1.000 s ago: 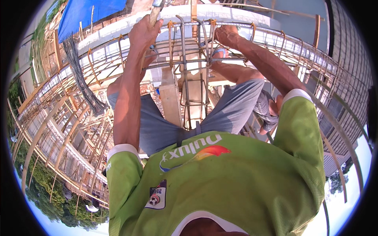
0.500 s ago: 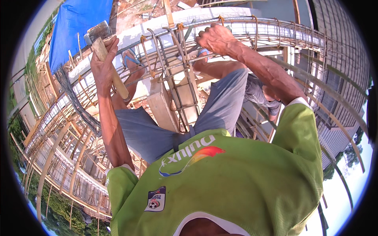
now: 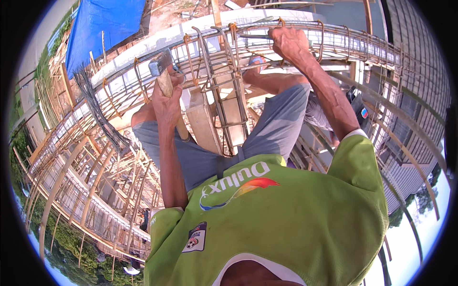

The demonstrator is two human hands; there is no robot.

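While the left hand holds a hammer, its fingers are wrapped all the way around the wooden handle. The blue-gray hammer head sticks up past the hand, near the long cage of metal bars. I cannot tell if the head touches the bars. The tail of the handle pokes out below the hand, in front of the gray shorts.

The right hand is up at the cage, to the right of the tall bent bars. Its fingers are curled tight on the end of a dark rod, which points to the left. Some fingers are hidden, so I cannot see them all.

Between the knees is a pale wooden board, with thin bars running down beside it. A bunch of dark wires hangs over the cage on the left. Past it is a big blue sheet. Someone in gray clothes is partly hidden behind the person's right leg.
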